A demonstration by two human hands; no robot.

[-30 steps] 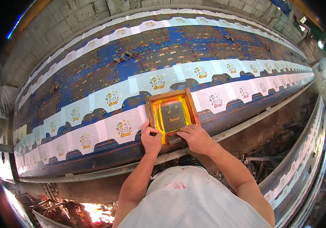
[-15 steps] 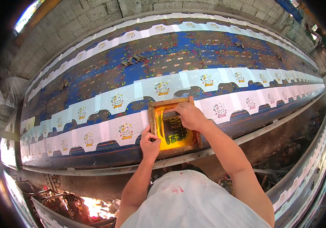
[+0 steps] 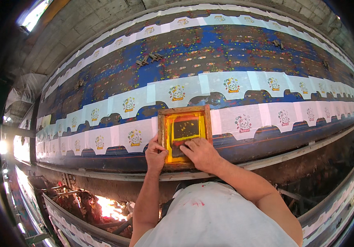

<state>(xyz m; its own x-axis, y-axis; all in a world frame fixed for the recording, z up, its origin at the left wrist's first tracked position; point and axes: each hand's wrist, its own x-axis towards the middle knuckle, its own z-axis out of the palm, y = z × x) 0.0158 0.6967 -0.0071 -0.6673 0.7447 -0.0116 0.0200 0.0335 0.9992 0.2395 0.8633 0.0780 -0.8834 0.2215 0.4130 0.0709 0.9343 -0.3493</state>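
A wooden-framed printing screen [image 3: 184, 110] smeared with yellow ink lies over the near row of pale pink fabric pieces [image 3: 243, 123]. My left hand [image 3: 156, 155] is closed on the left side of its wooden frame, near the lower corner. Inside the frame, my right hand [image 3: 202, 153] grips a dark squeegee [image 3: 178, 149] by its upper edge, close to the end nearest me. Beyond the squeegee, a dark mesh patch [image 3: 186, 128] with yellow flecks shows. The fabric directly under the screen is mostly hidden.
A row of light blue printed pieces [image 3: 177, 91] runs behind the pink row. Farther back, small dark sticks [image 3: 149, 59] lie in piles on the ink-spotted blue and brown tabletop [image 3: 222, 45]. A rail [image 3: 267, 161] follows the table's near edge.
My right hand has come down from the screen's upper right to its near end, bringing the squeegee toward me. The screen now sits straighter; my left hand still holds its left side.
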